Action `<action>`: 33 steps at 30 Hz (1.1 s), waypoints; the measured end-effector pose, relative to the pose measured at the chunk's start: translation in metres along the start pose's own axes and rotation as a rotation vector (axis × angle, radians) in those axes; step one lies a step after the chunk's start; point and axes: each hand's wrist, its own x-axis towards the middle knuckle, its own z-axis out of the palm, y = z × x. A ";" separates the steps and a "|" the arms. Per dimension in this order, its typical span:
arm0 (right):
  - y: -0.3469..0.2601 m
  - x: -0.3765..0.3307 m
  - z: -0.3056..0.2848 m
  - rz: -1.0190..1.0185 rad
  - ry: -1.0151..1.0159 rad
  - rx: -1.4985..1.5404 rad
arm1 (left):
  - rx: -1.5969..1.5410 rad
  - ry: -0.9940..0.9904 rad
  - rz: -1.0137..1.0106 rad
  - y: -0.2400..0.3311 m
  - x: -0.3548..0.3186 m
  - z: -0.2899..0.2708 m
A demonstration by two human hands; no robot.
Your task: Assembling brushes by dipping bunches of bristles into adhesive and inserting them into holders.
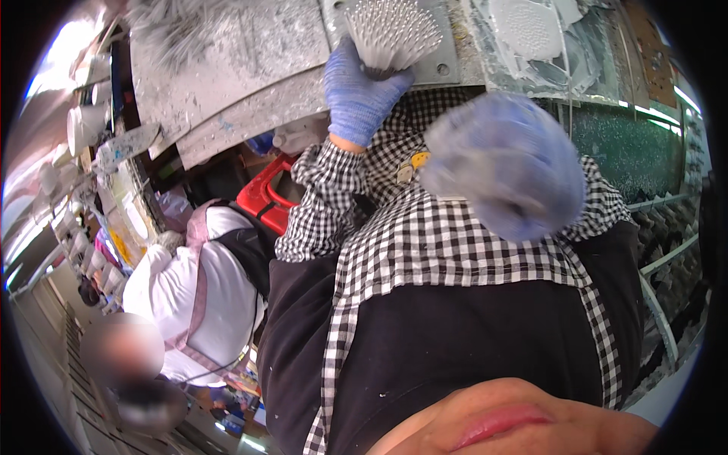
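My left hand [362, 95], in a blue knitted glove, is closed around the base of a round bundle of thin grey rods [394, 36]. The rods fan out at the top and end in small white tips. What exactly they are is unclear. The bundle is over a grey metal plate [440, 53] on the bench. My right hand [504, 167], gloved in the same blue, is raised in front of my chest and smeared by motion. Its fingers cannot be made out, nor whether it holds anything.
Loose grey thin rods [189, 34] lie on the speckled bench [220, 91] at the far left. At the far right, a glass sheet [599, 68] carries a dimpled patch of white paste [525, 29]. A red stool [269, 193] and another person in white [201, 296] are to my left.
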 end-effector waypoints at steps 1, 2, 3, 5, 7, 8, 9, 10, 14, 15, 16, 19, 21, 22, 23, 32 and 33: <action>0.010 -0.005 0.003 0.010 -0.018 -0.105 | 0.232 0.036 0.127 0.007 0.007 -0.004; 0.021 -0.007 0.002 0.022 -0.036 -0.213 | 0.460 0.073 0.259 0.014 0.015 -0.007; 0.030 -0.008 0.003 0.043 -0.033 -0.239 | 0.679 0.107 0.392 0.024 0.020 -0.007; 0.050 -0.010 0.001 0.069 0.025 -0.632 | 1.045 -0.012 0.430 0.073 0.023 0.013; 0.101 -0.006 -0.007 0.054 0.176 -0.754 | 1.193 -0.158 0.329 0.134 0.030 0.033; 0.124 -0.009 -0.012 0.038 0.337 -0.863 | 1.236 -0.115 0.497 0.147 0.037 0.045; 0.137 -0.013 -0.026 0.119 0.318 -0.787 | 1.270 -0.068 0.661 0.155 0.045 0.056; 0.141 -0.020 -0.044 0.223 0.279 -0.651 | 1.257 -0.075 0.672 0.167 0.056 0.067; 0.165 -0.064 -0.093 0.535 0.260 -0.238 | 1.029 -0.297 0.908 0.191 0.098 0.099; 0.172 -0.073 -0.097 0.565 0.256 -0.195 | 1.036 -0.413 0.924 0.201 0.108 0.104; 0.179 -0.081 -0.099 0.601 0.261 -0.158 | 1.042 -0.529 0.938 0.209 0.116 0.108; 0.187 -0.096 -0.093 0.621 0.278 -0.084 | 0.897 -0.582 0.902 0.221 0.109 0.107; 0.188 -0.102 -0.097 0.776 0.290 -0.011 | 0.875 -0.527 0.910 0.225 0.114 0.114; 0.184 -0.096 -0.094 0.924 0.296 0.066 | 0.880 -0.527 0.900 0.222 0.121 0.121; 0.182 -0.093 -0.092 0.927 0.295 0.070 | 0.878 -0.569 0.857 0.218 0.132 0.133; 0.239 -0.139 -0.059 0.701 0.139 -0.347 | 0.895 -0.742 0.889 0.149 0.181 0.196; 0.239 -0.143 -0.053 0.709 0.141 -0.340 | 0.895 -0.752 0.881 0.150 0.176 0.193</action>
